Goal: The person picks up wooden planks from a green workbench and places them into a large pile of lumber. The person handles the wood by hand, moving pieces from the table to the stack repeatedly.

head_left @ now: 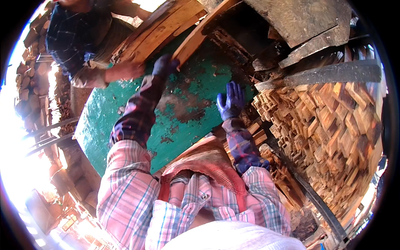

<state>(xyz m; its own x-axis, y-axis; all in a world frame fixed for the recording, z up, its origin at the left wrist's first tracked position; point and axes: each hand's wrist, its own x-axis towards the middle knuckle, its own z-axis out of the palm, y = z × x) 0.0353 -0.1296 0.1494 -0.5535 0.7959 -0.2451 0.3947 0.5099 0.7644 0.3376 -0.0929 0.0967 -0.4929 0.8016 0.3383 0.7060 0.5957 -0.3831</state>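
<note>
My left hand point(165, 66), in a dark glove, is closed at the near end of a long narrow wooden plank point(204, 31). The plank slants up and away to the right. Its grip is slightly blurred. My right hand point(231, 102), in a blue glove, is open with fingers spread, at the right edge of a green metal table point(141, 112) with worn, dirty patches. A co-worker's bare hand point(125, 71) is left of my left hand, beside thicker wooden boards point(160, 31).
A large stack of cut wood pieces point(321, 125) rises on the right, with a grey beam point(325, 75) across its top. The co-worker point(79, 37), in a dark checked shirt, leans in at upper left. Worn grey sheets point(300, 21) are at upper right.
</note>
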